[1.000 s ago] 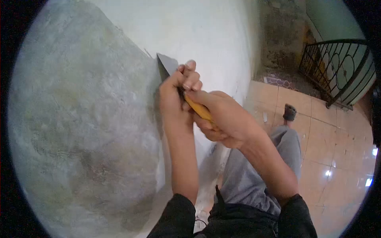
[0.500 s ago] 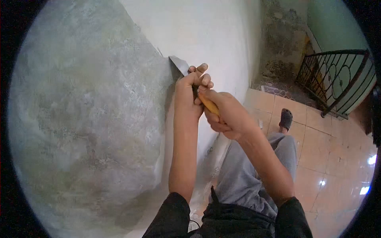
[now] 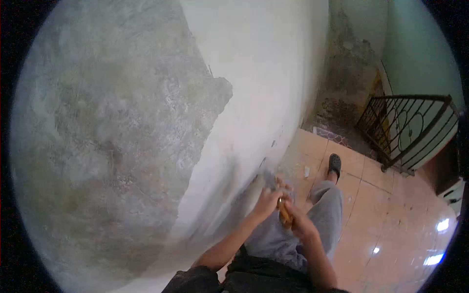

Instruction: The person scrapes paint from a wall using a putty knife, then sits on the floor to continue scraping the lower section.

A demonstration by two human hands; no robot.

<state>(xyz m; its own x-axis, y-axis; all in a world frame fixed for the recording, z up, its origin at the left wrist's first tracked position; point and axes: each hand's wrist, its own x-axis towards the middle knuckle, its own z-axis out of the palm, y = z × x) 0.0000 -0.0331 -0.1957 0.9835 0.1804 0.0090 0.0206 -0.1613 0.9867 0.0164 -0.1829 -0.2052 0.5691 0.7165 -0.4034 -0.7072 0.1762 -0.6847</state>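
Observation:
My right hand (image 3: 301,223) is wrapped round the yellow-orange handle of a scraper (image 3: 284,211). At its other end, my left hand (image 3: 267,201) is closed near the base of the grey metal blade, which is smeared by motion. Both hands are close together, low in front of my grey trousers and away from the wall. To the left stands the wall (image 3: 264,73), white paint over part of it. A large bare grey patch (image 3: 122,132) has a ragged edge against the white.
Light tiles cover the floor (image 3: 381,210), with a small pale scrap (image 3: 307,171) near my dark clog (image 3: 334,165). A dark metal railing (image 3: 415,127) stands at the right, by a green wall. The far corner wall (image 3: 347,68) is stained and peeling.
Both hands have moved down and back from the wall with the scraper. Its blade was against the paint edge before; there, more grey surface now shows with a fresh notch in the white.

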